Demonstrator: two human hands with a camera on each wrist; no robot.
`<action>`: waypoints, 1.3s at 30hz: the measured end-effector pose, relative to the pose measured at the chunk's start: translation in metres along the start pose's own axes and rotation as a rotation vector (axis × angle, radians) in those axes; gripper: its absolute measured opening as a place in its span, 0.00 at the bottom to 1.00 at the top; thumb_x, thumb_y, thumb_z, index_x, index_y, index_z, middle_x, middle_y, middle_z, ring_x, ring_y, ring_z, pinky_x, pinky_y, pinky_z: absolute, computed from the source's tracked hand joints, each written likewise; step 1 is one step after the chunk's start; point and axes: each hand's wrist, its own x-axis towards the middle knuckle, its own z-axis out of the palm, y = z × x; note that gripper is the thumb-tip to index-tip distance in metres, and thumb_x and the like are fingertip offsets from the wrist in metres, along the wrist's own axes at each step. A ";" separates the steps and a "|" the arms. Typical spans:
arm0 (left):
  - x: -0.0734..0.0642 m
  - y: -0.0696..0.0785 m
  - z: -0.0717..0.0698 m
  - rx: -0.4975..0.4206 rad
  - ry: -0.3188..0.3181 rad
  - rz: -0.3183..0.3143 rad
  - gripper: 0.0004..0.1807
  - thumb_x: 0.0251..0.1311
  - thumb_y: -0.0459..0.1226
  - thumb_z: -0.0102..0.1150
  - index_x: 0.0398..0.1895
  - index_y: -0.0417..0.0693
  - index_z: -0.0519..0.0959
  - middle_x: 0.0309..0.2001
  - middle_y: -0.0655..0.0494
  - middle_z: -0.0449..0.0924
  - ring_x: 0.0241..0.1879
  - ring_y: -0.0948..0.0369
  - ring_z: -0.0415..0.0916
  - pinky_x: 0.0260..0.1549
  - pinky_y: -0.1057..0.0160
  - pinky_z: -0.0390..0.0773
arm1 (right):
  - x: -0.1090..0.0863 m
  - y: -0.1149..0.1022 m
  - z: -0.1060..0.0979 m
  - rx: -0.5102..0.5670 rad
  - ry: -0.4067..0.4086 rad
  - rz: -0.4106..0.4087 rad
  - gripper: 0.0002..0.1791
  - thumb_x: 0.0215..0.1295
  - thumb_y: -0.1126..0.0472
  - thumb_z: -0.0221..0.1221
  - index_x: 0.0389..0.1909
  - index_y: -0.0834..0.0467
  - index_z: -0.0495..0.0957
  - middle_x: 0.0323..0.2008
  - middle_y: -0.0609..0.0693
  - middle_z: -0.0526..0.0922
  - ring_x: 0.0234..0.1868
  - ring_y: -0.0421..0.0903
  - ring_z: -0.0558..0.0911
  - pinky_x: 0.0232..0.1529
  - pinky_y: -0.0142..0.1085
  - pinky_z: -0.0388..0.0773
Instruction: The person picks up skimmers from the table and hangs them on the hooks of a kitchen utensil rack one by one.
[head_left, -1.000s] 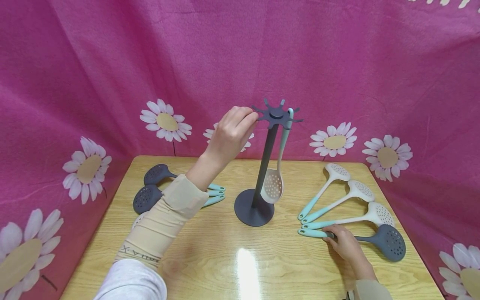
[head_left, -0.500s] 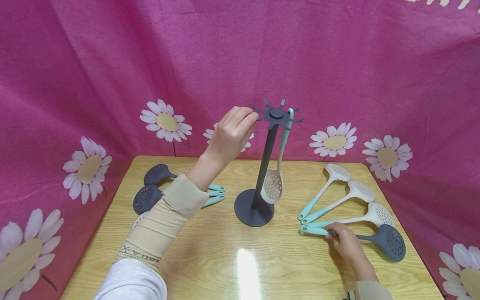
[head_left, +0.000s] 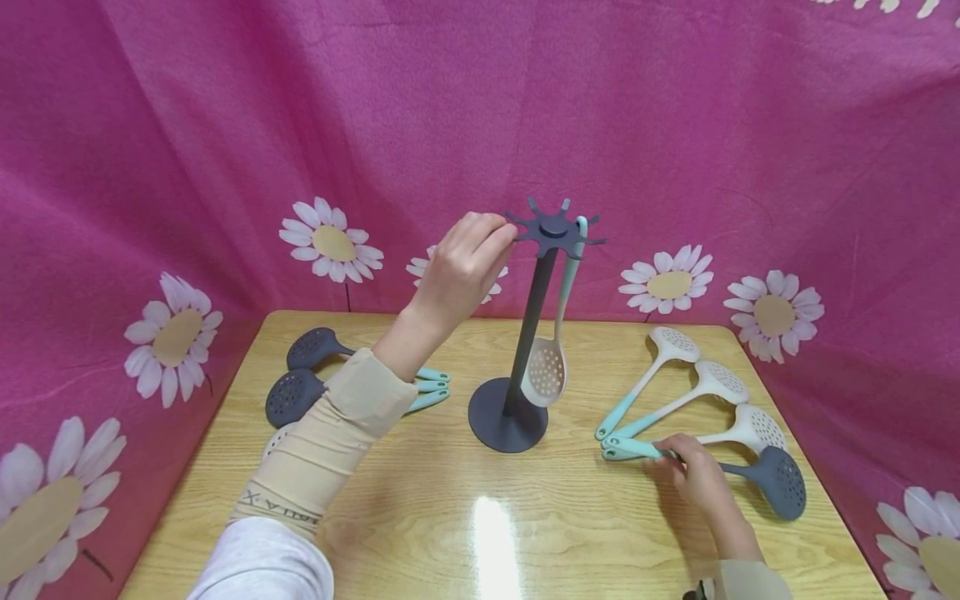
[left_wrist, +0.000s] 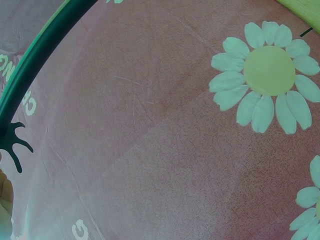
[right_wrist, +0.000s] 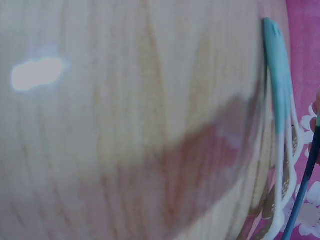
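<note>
A dark utensil stand (head_left: 531, 333) with a ring of hooks stands mid-table; one white slotted spoon (head_left: 546, 371) hangs from it. My left hand (head_left: 467, 262) pinches a hook on the stand's left side, fingers curled. The left wrist view catches the stand's pole (left_wrist: 45, 55) and a bit of the hand at the left edge. On the right, my right hand (head_left: 699, 477) pinches the handle of a dark skimmer (head_left: 782, 483). Its teal handle end overlaps the handle of a white skimmer (head_left: 756, 429). In the right wrist view, the dark shaft (right_wrist: 302, 195) runs along the right edge.
Two more white skimmers (head_left: 675, 343) lie fanned out at the right. At the left, dark skimmers (head_left: 292, 398) and a partly hidden white one lie under my left forearm, their teal handles (head_left: 429, 400) pointing to the stand. A flowered pink cloth (head_left: 420, 108) hangs around the wooden table (head_left: 435, 517).
My right hand has moved slightly away from me with the dark skimmer, whose handle now covers part of the nearest white skimmer's handle. The left hand stays on the stand.
</note>
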 end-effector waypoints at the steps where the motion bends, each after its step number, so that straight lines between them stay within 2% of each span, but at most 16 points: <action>1: 0.000 0.000 0.000 0.003 0.000 0.000 0.04 0.54 0.27 0.60 0.32 0.33 0.77 0.31 0.45 0.75 0.30 0.53 0.72 0.33 0.63 0.76 | 0.001 -0.001 -0.001 0.000 0.016 -0.007 0.16 0.40 0.80 0.65 0.31 0.62 0.79 0.29 0.51 0.79 0.30 0.46 0.76 0.28 0.37 0.74; 3: 0.000 0.000 0.000 0.004 -0.001 0.001 0.04 0.53 0.27 0.60 0.32 0.33 0.77 0.31 0.45 0.75 0.30 0.53 0.72 0.33 0.63 0.76 | 0.004 -0.003 -0.003 -0.006 0.059 -0.032 0.16 0.39 0.80 0.65 0.31 0.63 0.79 0.28 0.52 0.79 0.30 0.48 0.76 0.28 0.37 0.73; 6: 0.000 0.000 0.000 0.003 0.000 0.000 0.04 0.53 0.27 0.60 0.32 0.33 0.77 0.30 0.45 0.75 0.30 0.53 0.72 0.33 0.63 0.76 | 0.010 -0.006 -0.006 0.002 0.122 -0.056 0.16 0.37 0.80 0.66 0.29 0.64 0.78 0.27 0.54 0.79 0.29 0.49 0.76 0.30 0.31 0.71; 11: 0.000 0.000 0.001 0.001 0.007 0.000 0.04 0.54 0.27 0.59 0.31 0.33 0.77 0.30 0.45 0.75 0.30 0.53 0.72 0.33 0.63 0.76 | 0.020 -0.014 -0.012 0.021 0.201 -0.033 0.16 0.38 0.81 0.66 0.29 0.63 0.77 0.28 0.55 0.79 0.29 0.48 0.75 0.31 0.19 0.66; 16: 0.000 0.000 0.000 -0.006 0.012 0.001 0.03 0.56 0.27 0.58 0.31 0.33 0.77 0.30 0.45 0.75 0.29 0.53 0.71 0.32 0.63 0.75 | 0.032 -0.024 -0.020 0.056 0.268 -0.026 0.17 0.39 0.82 0.64 0.33 0.66 0.78 0.29 0.57 0.78 0.31 0.46 0.75 0.37 0.12 0.65; 20: 0.000 0.000 0.000 -0.009 0.015 -0.002 0.03 0.57 0.28 0.56 0.31 0.34 0.77 0.30 0.45 0.75 0.29 0.53 0.71 0.32 0.63 0.75 | 0.043 -0.035 -0.028 0.105 0.309 -0.054 0.16 0.40 0.83 0.63 0.32 0.67 0.77 0.31 0.58 0.77 0.35 0.39 0.73 0.40 0.11 0.65; 25: 0.000 0.000 0.000 -0.002 0.014 0.000 0.03 0.56 0.28 0.57 0.31 0.33 0.77 0.30 0.45 0.75 0.29 0.53 0.71 0.32 0.63 0.75 | 0.057 -0.051 -0.038 0.198 0.359 -0.077 0.17 0.40 0.85 0.62 0.32 0.69 0.77 0.30 0.59 0.77 0.36 0.34 0.72 0.37 0.13 0.68; 33: 0.000 0.000 0.000 -0.002 0.004 -0.002 0.03 0.57 0.28 0.56 0.32 0.33 0.77 0.31 0.45 0.75 0.30 0.53 0.71 0.33 0.62 0.76 | 0.073 -0.072 -0.048 0.267 0.410 -0.031 0.15 0.42 0.84 0.61 0.34 0.69 0.78 0.31 0.59 0.79 0.33 0.29 0.70 0.29 0.13 0.68; 39: -0.001 0.000 0.000 0.004 0.003 -0.002 0.03 0.56 0.28 0.57 0.32 0.33 0.77 0.31 0.45 0.75 0.30 0.53 0.72 0.33 0.63 0.76 | 0.085 -0.083 -0.050 0.322 0.461 -0.013 0.15 0.42 0.84 0.61 0.34 0.71 0.78 0.32 0.61 0.78 0.35 0.31 0.72 0.31 0.14 0.69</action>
